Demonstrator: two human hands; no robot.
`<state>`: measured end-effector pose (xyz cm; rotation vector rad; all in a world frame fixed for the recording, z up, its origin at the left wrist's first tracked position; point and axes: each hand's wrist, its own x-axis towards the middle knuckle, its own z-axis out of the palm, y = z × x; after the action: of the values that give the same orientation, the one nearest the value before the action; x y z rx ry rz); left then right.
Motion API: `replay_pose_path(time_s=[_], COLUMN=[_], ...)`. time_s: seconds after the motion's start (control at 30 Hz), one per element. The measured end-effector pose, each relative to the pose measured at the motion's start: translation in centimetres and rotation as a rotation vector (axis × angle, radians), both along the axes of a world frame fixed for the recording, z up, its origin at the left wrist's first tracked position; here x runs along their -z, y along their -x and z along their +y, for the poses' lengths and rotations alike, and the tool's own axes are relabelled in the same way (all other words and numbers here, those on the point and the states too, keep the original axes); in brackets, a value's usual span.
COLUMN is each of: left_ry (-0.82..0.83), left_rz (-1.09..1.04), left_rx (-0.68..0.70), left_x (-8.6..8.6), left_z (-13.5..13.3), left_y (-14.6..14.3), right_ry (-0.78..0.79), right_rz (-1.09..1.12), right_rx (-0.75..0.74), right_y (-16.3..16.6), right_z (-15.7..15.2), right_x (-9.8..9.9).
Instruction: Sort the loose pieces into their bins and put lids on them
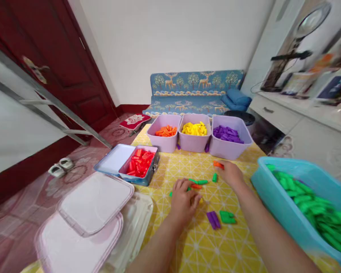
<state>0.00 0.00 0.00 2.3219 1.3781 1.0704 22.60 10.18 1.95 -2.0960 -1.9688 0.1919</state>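
Left hand (184, 200): curled over small green plastic pieces (198, 182) mid-worktop (187, 242).
Right hand (230, 172): pinching an orange plastic piece (218, 164).
Edges: three lilac tubs (193, 142) at the far edge; teal bin (272, 204) at the right edge.
Open room: bare yellow cloth nearest the person.

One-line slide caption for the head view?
Two hands over loose colored pieces on a yellow table.

1. A home living room: a blue fabric sofa printed with deer and trees (197, 89) stands against the white wall.
2. A dark red wooden door (59, 64) and small white shoes (61, 167) on the patterned floor.
3. A white drawer cabinet (301, 117).
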Motion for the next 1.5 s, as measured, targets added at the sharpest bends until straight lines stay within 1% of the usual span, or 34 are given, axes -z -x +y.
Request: replay_pose_path(time_s=[0.1, 0.2, 0.37, 0.43, 0.53, 0.6, 0.63, 0.67, 0.7, 0.73, 0.77, 0.83, 0.87, 0.93, 1.0, 1.07, 1.13, 1.2, 1.27, 1.33, 1.4, 1.47, 1.5], left_ry=[-0.017, -0.007, 0.059, 0.085, 0.106, 0.118, 0.125, 0.134, 0.155, 0.197, 0.272, 0.515, 0.66, 0.925, 1.091, 1.161, 1.171, 1.166, 1.153, 1.063, 0.847, 0.532, 0.368], left_rz=[-0.008, 0.008, 0.15, 0.202, 0.242, 0.225, 0.177, 0.089, -0.045, -0.23, -0.46, -1.003, -1.275, -1.722, -1.991, -2.133, -2.211, -2.233, -2.183, -2.074, -1.904, -1.678, -1.548], left_rx=[0.0, -0.036, -0.056, -0.052, -0.049, -0.029, -0.022, -0.02, -0.025, -0.039, -0.054, -0.043, -0.012, 0.064, 0.101, 0.078, 0.05, 0.023, -0.021, -0.064, -0.074, -0.103, -0.143], left_x=[0.5, 0.7, -0.1, -0.4, -0.4, -0.3, -0.3, -0.4, -0.5, -0.7, -1.0, -1.9, -2.5, -3.7, -4.7, -5.3, -5.4, -5.2, -5.4, -5.9, -7.0, -8.2, -8.7], left_z=[0.2, 0.4, 0.8, 1.1, 1.6, 1.9, 2.0, 2.0, 2.0, 1.9, 1.9, 1.8, 1.8, 1.8, 1.8, 1.7, 1.6, 1.6, 1.7, 2.1, 2.7, 3.6, 4.2], left_y=[-0.2, -0.4, -0.6, -0.7, -1.0, -1.1, -1.2, -1.2, -1.3, -1.4, -1.5, -1.8, -1.9, -1.9, -1.6, -1.1, -0.6, -0.1, 0.5, 1.5, 2.9, 4.8, 5.9], right_ry=[-0.005, -0.059, -0.231, -0.272, -0.289, -0.31, -0.327, -0.349, -0.371, -0.39, -0.409, -0.435, -0.444, -0.422, -0.397, -0.403, -0.435, -0.442, -0.416, -0.372, -0.333, -0.317, -0.321], right_rz=[0.006, 0.04, 0.131, 0.173, 0.252, 0.32, 0.359, 0.401, 0.442, 0.479, 0.523, 0.618, 0.685, 0.73, 0.759, 0.831, 0.912, 0.952, 0.968, 0.988, 1.014, 1.033, 1.038], right_rx=[-0.039, -0.041, 0.054, 0.025, -0.05, -0.063, -0.062, -0.061, -0.063, -0.07, -0.092, -0.184, -0.259, -0.385, -0.434, -0.395, -0.313, -0.242, -0.191, -0.149, -0.112, -0.09, -0.086], right_y=[0.8, 1.0, 0.0, -0.3, -0.4, -0.2, 0.0, 0.4, 1.1, 1.9, 2.8, 5.2, 6.4, 8.6, 9.8, 10.2, 9.8, 9.3, 8.8, 8.5, 8.4, 8.3, 8.2], right_z=[0.1, 0.1, 0.7, 1.2, 1.8, 1.9, 1.7, 1.3, 0.7, -0.1, -1.1, -3.4, -4.6, -6.7, -8.0, -8.7, -9.0, -9.2, -9.4, -9.6, -9.9, -10.0, -10.0], right_x=[0.8, 1.1, 1.0, 1.3, 2.2, 2.8, 2.9, 2.8, 2.5, 2.1, 1.5, 0.1, -0.6, -1.9, -2.7, -3.2, -3.3, -2.9, -2.2, -1.3, -0.5, -0.1, -0.1])
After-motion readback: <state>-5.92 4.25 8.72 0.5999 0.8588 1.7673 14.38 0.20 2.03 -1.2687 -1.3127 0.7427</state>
